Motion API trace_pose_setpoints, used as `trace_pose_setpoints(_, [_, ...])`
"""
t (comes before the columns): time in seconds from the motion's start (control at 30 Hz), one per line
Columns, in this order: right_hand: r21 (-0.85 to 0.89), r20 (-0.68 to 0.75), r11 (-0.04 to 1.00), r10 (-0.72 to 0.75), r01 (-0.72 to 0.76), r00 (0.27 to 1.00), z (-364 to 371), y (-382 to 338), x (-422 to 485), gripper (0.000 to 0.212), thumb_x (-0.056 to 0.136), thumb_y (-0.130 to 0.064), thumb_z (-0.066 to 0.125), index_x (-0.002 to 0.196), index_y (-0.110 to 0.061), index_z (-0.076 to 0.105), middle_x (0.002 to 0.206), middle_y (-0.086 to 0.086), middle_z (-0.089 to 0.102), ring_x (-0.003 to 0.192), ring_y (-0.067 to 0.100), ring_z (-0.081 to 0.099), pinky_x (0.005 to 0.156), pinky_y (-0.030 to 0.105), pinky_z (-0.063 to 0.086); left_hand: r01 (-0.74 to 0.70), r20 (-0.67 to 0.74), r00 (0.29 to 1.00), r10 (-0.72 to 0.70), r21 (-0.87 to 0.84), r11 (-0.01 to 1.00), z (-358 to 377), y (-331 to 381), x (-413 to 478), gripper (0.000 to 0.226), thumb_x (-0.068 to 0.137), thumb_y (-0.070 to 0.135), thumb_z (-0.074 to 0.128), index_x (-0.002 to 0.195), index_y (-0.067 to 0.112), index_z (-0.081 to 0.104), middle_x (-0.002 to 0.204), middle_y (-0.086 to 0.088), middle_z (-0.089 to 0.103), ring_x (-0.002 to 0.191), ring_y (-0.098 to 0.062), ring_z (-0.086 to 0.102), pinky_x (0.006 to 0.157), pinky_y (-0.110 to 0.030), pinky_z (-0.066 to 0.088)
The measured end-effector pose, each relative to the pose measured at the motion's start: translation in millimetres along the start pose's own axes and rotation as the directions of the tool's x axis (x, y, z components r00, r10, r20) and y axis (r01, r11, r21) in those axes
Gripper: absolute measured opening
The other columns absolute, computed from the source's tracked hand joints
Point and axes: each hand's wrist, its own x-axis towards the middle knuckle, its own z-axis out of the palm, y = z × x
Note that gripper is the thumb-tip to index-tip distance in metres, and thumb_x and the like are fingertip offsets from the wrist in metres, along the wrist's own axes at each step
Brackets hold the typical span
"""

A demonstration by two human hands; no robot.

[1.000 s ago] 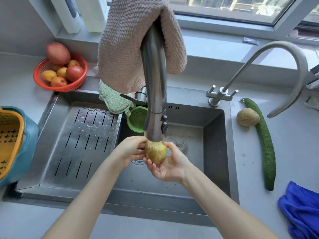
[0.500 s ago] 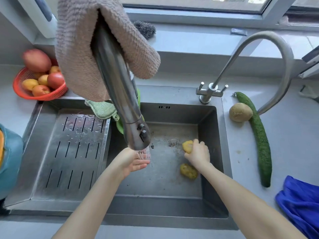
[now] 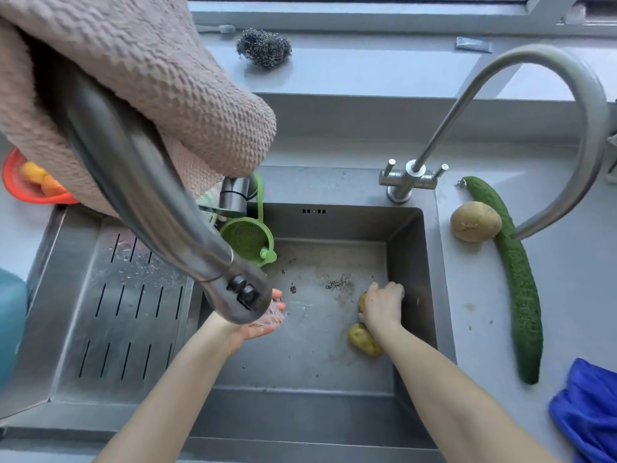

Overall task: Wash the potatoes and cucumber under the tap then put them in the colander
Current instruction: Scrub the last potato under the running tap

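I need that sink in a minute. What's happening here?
A person is washing vegetables. Their left hand lies open under the running tap, while the right hand grips a potato low in the sink, next to a second potato. A third potato and the cucumber lie on the counter to the right.

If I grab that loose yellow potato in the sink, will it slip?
Probably slippery: the small yellow potato looks wet and glossy in the steel sink. Being rounded, it may roll if nudged. It likely stays stiff, not floppy.
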Motion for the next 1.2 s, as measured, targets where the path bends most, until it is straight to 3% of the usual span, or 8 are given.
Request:
trace_pose_setpoints(0.27, [0.428,-0.206,0.903,0.135,-0.035,0.969,-49,35,-23,0.048,0.088,-0.055,0.05,0.106,-0.013,0.063,0.105,0.008,0.062,0.097,0.028,0.053,0.079,0.037,0.039,0.067,-0.023,0.997,-0.068,-0.031,0.997,6,10,6,0.029,0.096,0.028,0.047,0.089,0.01,0.069,0.088,-0.01,0.071,0.079,-0.026,0.066,0.059,-0.031,0.052])
trace_pose_setpoints(0.43, [0.605,-0.647,0.79,0.559,-0.098,0.518,-79,117,-58,0.022,0.073,-0.018,0.064,0.092,-0.008,0.067,0.086,0.016,0.064,0.077,0.035,0.055,0.068,0.037,0.037,0.063,-0.034,0.997,-0.063,-0.013,0.998,5,15,1,0.031,0.095,0.032,0.046,0.089,0.012,0.069,0.095,-0.009,0.071,0.08,-0.023,0.067,0.06,-0.031,0.05])
trace_pose_setpoints(0.57, [0.559,-0.271,0.742,0.586,-0.371,0.764,-86,169,-44,0.066,0.077,-0.02,0.057,0.14,-0.02,0.039,0.131,0.024,0.049,0.117,0.043,0.044,0.111,0.049,0.021,-0.026,-0.002,1.0,0.026,0.025,0.999,10,16,-16,0.029,0.098,0.027,0.042,0.087,0.015,0.066,0.088,-0.005,0.07,0.077,-0.019,0.064,0.066,-0.03,0.048])
trace_pose_setpoints(0.67, [0.478,-0.145,0.823,0.417,-0.306,0.897,-82,186,-26,0.069,0.078,-0.022,0.052,0.144,-0.028,0.03,0.129,0.014,0.049,0.119,0.035,0.044,0.108,0.041,0.023,-0.102,0.011,0.995,0.101,0.045,0.994,11,16,-32,0.029,0.1,0.025,0.039,0.093,0.013,0.064,0.096,-0.007,0.066,0.079,-0.019,0.061,0.069,-0.029,0.047])
trace_pose_setpoints(0.93, [0.581,-0.322,0.803,0.38,-0.136,0.867,-104,138,-51,0.041,0.077,-0.042,0.063,0.111,-0.019,0.054,0.102,0.008,0.062,0.096,0.03,0.058,0.081,0.036,0.037,-0.17,-0.049,0.984,0.172,0.039,0.985,13,15,-59,0.031,0.098,0.03,0.043,0.113,0.009,0.06,0.088,0.0,0.063,0.088,-0.026,0.063,0.089,-0.036,0.045])
trace_pose_setpoints(1.03, [0.95,-0.207,0.272,0.179,0.153,0.962,-125,81,-91,0.048,0.071,-0.039,0.075,0.113,-0.022,0.057,0.1,-0.001,0.064,0.094,0.021,0.061,0.084,0.038,0.049,-0.243,-0.084,0.967,0.241,-0.018,0.97,19,14,-69,0.016,0.097,0.031,0.048,0.085,0.024,0.056,0.088,0.002,0.06,0.094,-0.027,0.06,0.095,-0.04,0.046])
trace_pose_setpoints(1.1, [0.97,-0.027,-0.244,-0.035,0.017,0.999,-136,44,-104,0.045,0.074,-0.031,0.076,0.113,-0.016,0.059,0.104,0.004,0.065,0.092,0.02,0.065,0.075,0.037,0.058,-0.345,-0.135,0.931,0.339,-0.019,0.938,23,11,-70,0.012,0.089,0.033,0.058,0.081,0.025,0.06,0.091,0.003,0.065,0.092,-0.023,0.06,0.087,-0.037,0.047])
trace_pose_setpoints(1.2, [0.789,0.118,-0.54,-0.335,-0.293,0.935,-152,1,-112,0.029,0.087,-0.028,0.063,0.109,-0.01,0.062,0.102,0.011,0.064,0.081,0.022,0.065,0.059,0.03,0.056,-0.523,-0.173,0.828,0.534,0.107,0.846,33,2,-79,0.032,0.079,0.042,0.056,0.09,0.014,0.068,0.09,0.001,0.07,0.088,-0.018,0.061,0.082,-0.032,0.047])
